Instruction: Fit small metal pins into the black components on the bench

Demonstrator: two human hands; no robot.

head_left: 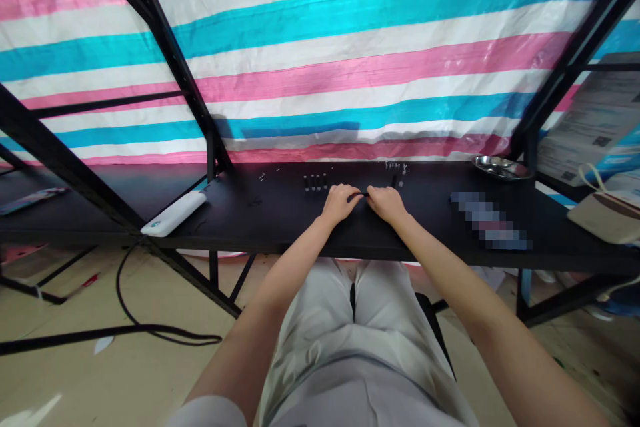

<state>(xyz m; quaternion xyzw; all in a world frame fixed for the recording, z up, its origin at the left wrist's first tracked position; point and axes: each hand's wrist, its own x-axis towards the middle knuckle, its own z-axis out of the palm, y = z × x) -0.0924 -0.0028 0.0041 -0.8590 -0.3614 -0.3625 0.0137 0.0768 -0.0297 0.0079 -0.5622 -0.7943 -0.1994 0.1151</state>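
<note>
My left hand (339, 203) and my right hand (386, 203) rest close together on the black table (280, 220), fingers curled. Between their fingertips they pinch a small dark part (363, 195), too small to name. Just behind my left hand stands a short row of small black upright pieces (315, 182). Behind my right hand lie several tiny pale metal bits (395, 166) and one more small dark piece (395, 181).
A white power bank (173, 213) with a black cable lies at the table's left edge. A round metal dish (501, 167) sits far right. A black metal frame surrounds the table, with a striped tarp behind. Papers and a beige bag (607, 213) lie at right.
</note>
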